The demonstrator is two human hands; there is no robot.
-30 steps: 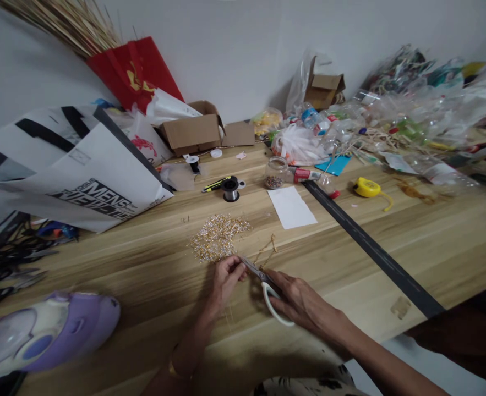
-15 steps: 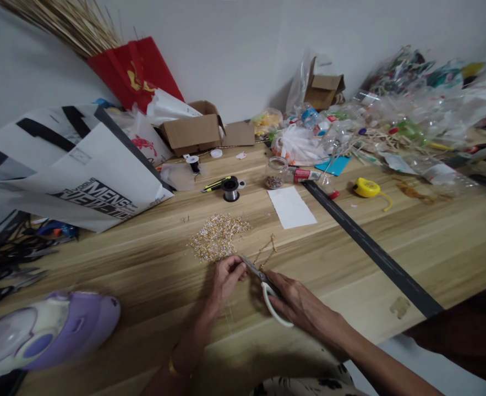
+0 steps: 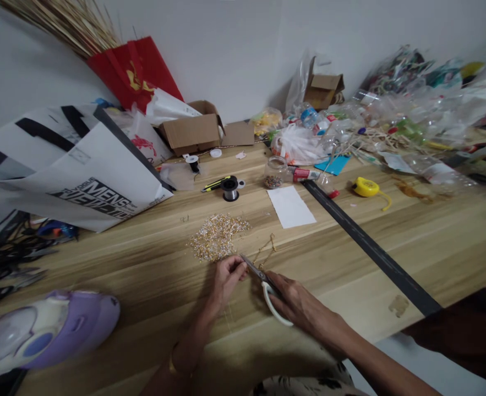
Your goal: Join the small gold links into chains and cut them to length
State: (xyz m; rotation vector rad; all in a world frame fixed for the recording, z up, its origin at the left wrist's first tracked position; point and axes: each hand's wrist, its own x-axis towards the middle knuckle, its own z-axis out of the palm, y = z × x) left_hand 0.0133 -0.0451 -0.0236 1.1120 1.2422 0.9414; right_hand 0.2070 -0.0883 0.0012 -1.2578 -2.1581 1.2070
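Note:
My right hand [image 3: 294,300] is closed round a pair of scissors with white handles [image 3: 272,308], their blades pointing at the fingertips of my left hand. My left hand [image 3: 229,275] pinches a thin, pale thread [image 3: 227,319], part of which trails down below the palm; its end between the fingers is too small to make out. Just beyond the blades lies a string of gold beads [image 3: 272,250] on the wooden table. A loose pile of gold and clear beads [image 3: 218,236] is spread directly past my left fingertips.
Behind the beads are a wire spool [image 3: 230,190], a yellow cutter [image 3: 216,184], a jar of beads [image 3: 274,173] and white paper [image 3: 291,207]. A dark strip [image 3: 370,245] crosses the right side near a yellow tape measure [image 3: 365,187]. At left sits a purple appliance [image 3: 75,324].

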